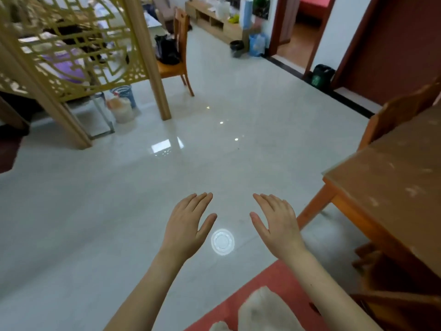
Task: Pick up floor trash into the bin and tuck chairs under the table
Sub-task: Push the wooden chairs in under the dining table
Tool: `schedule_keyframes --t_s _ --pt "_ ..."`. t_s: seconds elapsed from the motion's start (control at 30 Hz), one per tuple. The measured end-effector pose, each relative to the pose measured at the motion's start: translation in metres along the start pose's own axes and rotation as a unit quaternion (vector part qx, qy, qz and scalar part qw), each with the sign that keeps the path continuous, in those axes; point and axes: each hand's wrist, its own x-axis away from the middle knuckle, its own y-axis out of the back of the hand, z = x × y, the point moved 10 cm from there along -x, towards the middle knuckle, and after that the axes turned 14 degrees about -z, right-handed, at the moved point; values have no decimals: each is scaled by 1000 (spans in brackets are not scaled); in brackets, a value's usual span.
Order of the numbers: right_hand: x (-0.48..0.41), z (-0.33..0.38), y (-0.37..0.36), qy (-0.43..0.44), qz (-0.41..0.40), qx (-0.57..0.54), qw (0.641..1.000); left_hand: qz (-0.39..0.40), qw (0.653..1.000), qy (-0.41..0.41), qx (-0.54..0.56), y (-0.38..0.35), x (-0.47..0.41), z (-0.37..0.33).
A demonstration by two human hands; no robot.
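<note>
My left hand (pixel 187 223) and my right hand (pixel 276 222) are held out flat, palms down, over the pale tiled floor, fingers apart and holding nothing. On the right stands a wooden table (pixel 391 177) with a worn top. A wooden chair (pixel 396 115) sits at its far side, its back showing past the table edge. Another wooden chair (pixel 179 58) stands far across the room with a black bag on its seat. A small dark bin (pixel 236 48) stands by the far wall. No trash shows on the floor near my hands.
A gold lattice screen (pixel 78 51) with wooden posts stands at the left. Buckets (pixel 124 101) sit at its foot. A blue bag (pixel 257 45) lies beside the bin, a dark green bin (pixel 322 75) by the doorway. A red mat (pixel 274 295) lies below my arms.
</note>
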Motion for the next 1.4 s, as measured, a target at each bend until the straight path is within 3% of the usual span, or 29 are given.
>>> schedule_keyframes --t_s 0.27,0.67,0.97,1.23,1.4 --pt "-119 -79 -50 -28 12 34 999 51 997 -41 28 -105 -135 2" --pt "-406 -177 -90 -24 -15 12 1000 11 999 -45 10 -172 -433 12" --pt "-560 -287 -156 -81 -11 38 996 65 994 -80 36 -307 -616 33" --pt "-709 -399 -121 -212 -94 106 967 114 960 -237 92 -398 -855 -48" --pt "-747 -474 -106 -286 -122 141 940 142 934 -298 138 -465 -942 -112"
